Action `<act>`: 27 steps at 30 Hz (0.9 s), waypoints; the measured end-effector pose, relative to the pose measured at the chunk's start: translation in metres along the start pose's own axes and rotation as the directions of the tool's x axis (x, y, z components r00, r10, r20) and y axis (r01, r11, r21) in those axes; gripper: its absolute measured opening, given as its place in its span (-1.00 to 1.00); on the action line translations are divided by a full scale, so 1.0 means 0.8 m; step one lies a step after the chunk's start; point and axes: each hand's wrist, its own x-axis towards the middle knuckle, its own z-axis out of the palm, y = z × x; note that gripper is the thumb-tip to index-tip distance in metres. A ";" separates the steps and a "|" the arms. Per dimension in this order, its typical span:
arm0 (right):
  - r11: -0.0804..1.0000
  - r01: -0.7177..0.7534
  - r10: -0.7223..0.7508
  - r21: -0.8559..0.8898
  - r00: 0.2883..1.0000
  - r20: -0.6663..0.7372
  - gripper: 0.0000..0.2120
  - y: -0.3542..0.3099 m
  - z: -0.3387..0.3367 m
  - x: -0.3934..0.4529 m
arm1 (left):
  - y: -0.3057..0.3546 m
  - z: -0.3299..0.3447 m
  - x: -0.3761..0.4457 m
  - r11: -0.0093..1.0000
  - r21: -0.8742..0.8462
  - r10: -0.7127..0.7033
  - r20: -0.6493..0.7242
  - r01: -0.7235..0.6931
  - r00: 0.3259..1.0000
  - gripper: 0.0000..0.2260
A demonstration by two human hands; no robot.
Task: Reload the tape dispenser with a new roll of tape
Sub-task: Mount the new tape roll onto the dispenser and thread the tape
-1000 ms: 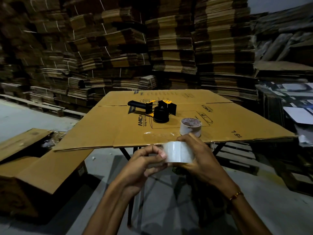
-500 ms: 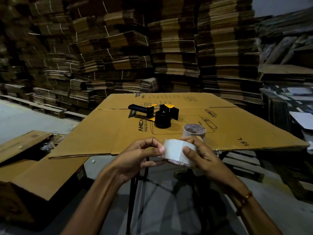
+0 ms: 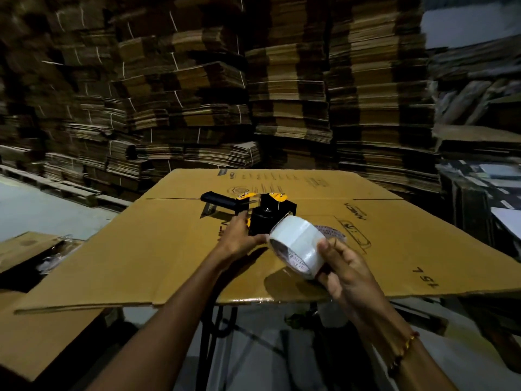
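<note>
Our right hand (image 3: 342, 266) pinches new tape roll (image 3: 297, 246); left hand (image 3: 239, 235) grips dispenser (image 3: 262, 214) on bench (image 3: 169, 249). We risk threading roll sticky-side wrong, or dispenser sliding.

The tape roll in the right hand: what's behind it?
Behind the tape roll held by the right hand, another roll's printed rim shows on the cardboard sheet. The rest is covered. The tape dispenser lies beyond.

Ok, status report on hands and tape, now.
Right hand grips new tape roll. Left hand on dispenser. Spindle not yet loaded. Second roll lies behind.
</note>
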 end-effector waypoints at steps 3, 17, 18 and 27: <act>0.999 -0.004 0.009 0.044 0.994 -0.113 -0.25 -0.012 -0.015 0.026 | 0.001 0.010 0.028 0.999 -0.018 -0.026 0.052 0.027 0.998 -0.10; 0.992 0.033 -0.012 0.119 0.986 -0.169 -0.51 -0.017 -0.029 0.030 | 0.004 0.017 -0.061 0.955 0.264 0.117 0.079 -0.134 0.990 -0.07; 0.994 0.030 -0.013 0.108 0.987 -0.157 -0.50 -0.017 -0.024 0.025 | 0.004 0.016 -0.074 0.952 0.264 0.131 0.098 -0.152 0.987 -0.06; 0.906 0.094 -0.130 -0.412 0.990 -0.059 -0.36 -0.020 0.025 -0.010 | -0.012 -0.017 -0.107 0.974 0.087 0.171 0.313 -0.208 0.934 -0.22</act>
